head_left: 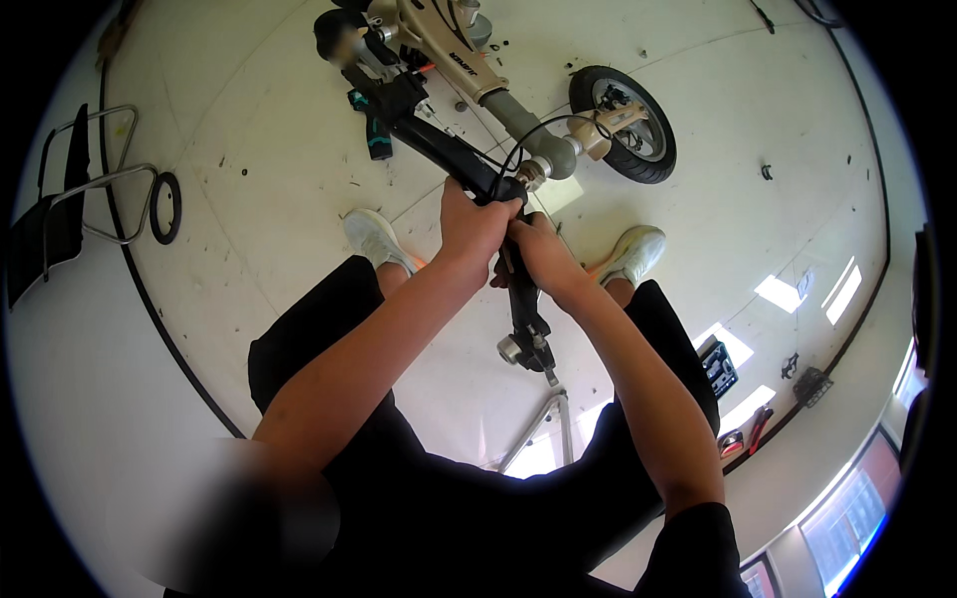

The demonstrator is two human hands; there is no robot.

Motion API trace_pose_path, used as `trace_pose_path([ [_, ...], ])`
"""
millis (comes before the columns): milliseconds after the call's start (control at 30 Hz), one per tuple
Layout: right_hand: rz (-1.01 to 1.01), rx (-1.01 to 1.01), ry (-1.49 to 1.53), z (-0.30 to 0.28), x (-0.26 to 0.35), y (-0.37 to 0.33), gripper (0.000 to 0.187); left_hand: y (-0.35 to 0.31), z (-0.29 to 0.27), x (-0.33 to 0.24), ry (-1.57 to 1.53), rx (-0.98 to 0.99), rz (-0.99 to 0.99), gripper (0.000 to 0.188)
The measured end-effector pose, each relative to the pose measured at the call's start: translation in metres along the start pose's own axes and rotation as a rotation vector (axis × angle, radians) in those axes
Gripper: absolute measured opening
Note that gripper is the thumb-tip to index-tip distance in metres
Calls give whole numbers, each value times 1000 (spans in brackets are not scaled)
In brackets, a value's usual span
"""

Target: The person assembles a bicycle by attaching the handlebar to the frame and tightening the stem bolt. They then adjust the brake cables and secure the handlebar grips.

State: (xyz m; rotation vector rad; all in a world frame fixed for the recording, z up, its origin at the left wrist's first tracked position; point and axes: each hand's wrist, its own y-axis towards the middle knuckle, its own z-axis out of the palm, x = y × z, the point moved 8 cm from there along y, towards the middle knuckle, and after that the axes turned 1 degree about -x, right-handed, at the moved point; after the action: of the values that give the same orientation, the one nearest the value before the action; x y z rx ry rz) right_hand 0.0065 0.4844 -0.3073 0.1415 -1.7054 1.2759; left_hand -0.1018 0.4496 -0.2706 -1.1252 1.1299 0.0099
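Observation:
A small bike with a tan frame (454, 50) lies across the floor ahead of me. Its front wheel (623, 125) has a black tyre, and a tan fork (613, 118) leads to the grey head tube (551, 154). Beside that joint runs a thick black bar (439, 145), coming from the upper left down toward me. My left hand (474, 224) is closed around it close to the joint. Just right of it, my right hand (543, 249) is also closed, thumb near my left fingers, on the bar's lower stretch (525, 304). Black cables (518, 140) loop above. My hands hide the part between them.
A teal and black power tool (379, 137) lies beneath the bar. My shoes (636, 254) flank the work. A metal-framed chair (70, 189) and a black ring (165, 208) are left. Right are a tool case (718, 369), a pedal (813, 387) and red-handled tools (761, 429).

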Motion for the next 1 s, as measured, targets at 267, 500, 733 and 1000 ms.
trace_pose_path([
  [267,360,-160,496,-48,-6,24,72,-6,6,-3,133,-51,74,54],
  [500,78,-151,480,-47,18,43,26,-4,4,-1,50,-72,33,55],
  [733,64,-157,613,-46,20,33,24,-5,3,-4,59,-95,38,53],
  [1000,33,-33,669,-45,12,42,29,-4,-4,-4,-16,-148,125,57],
])
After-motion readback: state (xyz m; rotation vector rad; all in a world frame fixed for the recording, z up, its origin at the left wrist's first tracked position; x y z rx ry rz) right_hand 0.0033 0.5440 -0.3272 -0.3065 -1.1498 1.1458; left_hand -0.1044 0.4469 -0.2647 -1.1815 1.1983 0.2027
